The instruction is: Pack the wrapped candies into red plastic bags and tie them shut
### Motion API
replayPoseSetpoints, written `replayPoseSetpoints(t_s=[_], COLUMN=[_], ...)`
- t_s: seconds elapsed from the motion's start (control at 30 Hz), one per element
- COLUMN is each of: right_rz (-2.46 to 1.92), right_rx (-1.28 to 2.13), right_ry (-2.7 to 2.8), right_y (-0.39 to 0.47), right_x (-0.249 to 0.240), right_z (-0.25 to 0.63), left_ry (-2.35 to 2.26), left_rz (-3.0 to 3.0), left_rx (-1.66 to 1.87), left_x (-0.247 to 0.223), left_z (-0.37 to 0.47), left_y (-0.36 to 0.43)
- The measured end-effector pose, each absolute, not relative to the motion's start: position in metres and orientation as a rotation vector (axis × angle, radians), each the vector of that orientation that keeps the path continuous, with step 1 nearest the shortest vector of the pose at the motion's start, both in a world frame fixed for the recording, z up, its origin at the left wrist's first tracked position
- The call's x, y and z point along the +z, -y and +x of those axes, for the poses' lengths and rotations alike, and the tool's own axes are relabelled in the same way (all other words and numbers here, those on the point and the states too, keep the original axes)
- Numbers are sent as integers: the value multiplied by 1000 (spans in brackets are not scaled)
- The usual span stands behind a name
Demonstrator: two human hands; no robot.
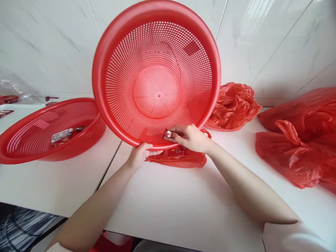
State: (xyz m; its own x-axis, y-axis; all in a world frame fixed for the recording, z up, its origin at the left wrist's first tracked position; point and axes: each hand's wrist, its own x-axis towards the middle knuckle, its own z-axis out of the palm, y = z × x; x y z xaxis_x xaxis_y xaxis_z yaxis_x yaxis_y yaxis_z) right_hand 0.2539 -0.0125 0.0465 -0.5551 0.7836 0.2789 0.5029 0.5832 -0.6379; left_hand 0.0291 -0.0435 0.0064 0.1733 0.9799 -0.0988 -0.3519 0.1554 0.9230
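A large red plastic basket (157, 94) with mesh walls is tipped up on its side, its mouth facing me. My left hand (140, 155) grips its lower rim, thumb on the rim and fingers beneath. Just inside that rim, my right hand (191, 137) pinches a small dark printed packet (169, 135). Below the rim lies an open red plastic bag (181, 161) with red printed packets (177, 152) inside, partly hidden by the basket and my right hand.
To the left, a second red basket (70, 148) leans with a few packets (62, 135) in it. A crumpled red bag (233, 106) sits behind at the right, with larger red bags (301, 147) beyond. The white table (168, 203) meets a tiled wall (262, 45).
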Motion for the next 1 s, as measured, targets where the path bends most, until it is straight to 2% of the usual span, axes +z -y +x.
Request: replayPoseSetpoints(t_s=[0.37,0.73,1.0], right_rz=[-1164,-1028,-1027], right_rx=[713,438,164], right_ry=[2235,2012,1774], right_y=[11,1,0], right_x=[42,34,41], right_z=[260,262,265], left_ry=[-963,-863,-773], left_rz=[875,860,1275], left_rx=[1410,1201,1012], left_x=[19,24,25], left_z=[5,4,-8], left_y=[24,28,28])
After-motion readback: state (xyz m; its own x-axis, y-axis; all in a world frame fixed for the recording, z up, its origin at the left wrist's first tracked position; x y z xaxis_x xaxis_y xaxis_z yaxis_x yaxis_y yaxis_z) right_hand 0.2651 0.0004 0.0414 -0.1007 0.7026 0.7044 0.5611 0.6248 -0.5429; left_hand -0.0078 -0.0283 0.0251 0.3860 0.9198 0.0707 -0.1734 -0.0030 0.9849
